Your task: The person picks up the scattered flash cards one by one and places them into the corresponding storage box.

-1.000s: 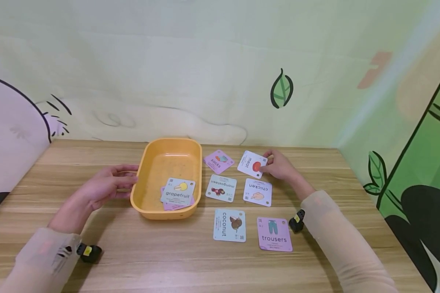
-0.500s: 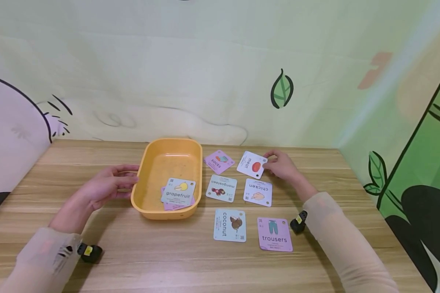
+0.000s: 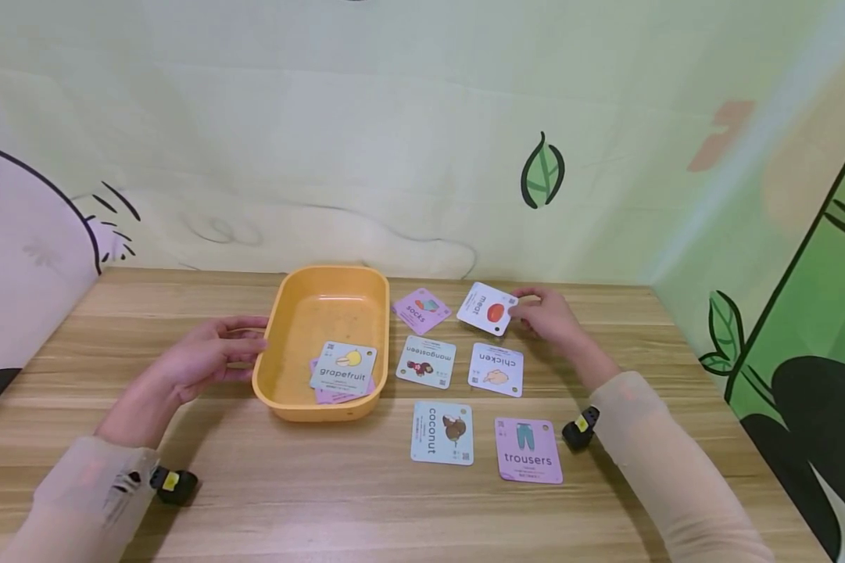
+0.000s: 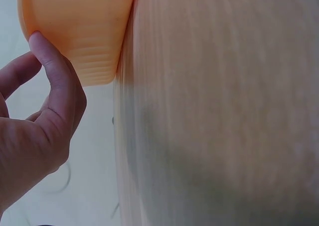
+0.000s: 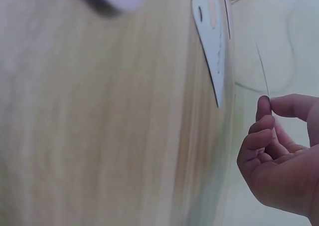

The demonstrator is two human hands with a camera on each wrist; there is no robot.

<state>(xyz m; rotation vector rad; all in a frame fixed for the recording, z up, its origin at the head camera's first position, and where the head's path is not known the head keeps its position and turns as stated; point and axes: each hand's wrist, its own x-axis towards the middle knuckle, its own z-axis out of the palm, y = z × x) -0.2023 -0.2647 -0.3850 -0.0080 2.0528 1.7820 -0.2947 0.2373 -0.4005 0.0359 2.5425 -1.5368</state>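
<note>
Because you pinch the meat card [image 3: 481, 309] only at its right-hand edge, most of its face, word and picture included, is left uncovered, which is probably why you hold it so. The right wrist view shows it nearly edge-on and clear of the table [image 3: 288, 500]. Your orange tray [image 3: 316, 320] stands just to the left of the loose cards, perhaps to give a short reach between them. Inside it, the grapefruit card [image 3: 343, 367] lies partly over a purple card [image 3: 325, 398] near the front end; overlapping like that, they look dropped in rather than arranged. On the table, the socks card [image 3: 422, 310], mangosteen card [image 3: 426, 361], chicken card [image 3: 495, 369], coconut card [image 3: 442, 433] and trousers card [image 3: 528, 451] lie face up and apart, turned various ways, presumably so each can be picked up singly.

Your right hand [image 3: 545, 314] has thumb and finger closed on the card's edge, with the other fingers curled beneath. Your left hand [image 3: 214, 356] is loosely spread, fingers gently bent, with a fingertip against the tray's outer left wall; it grips nothing, and the light touch seems meant to steady the tray.
</note>
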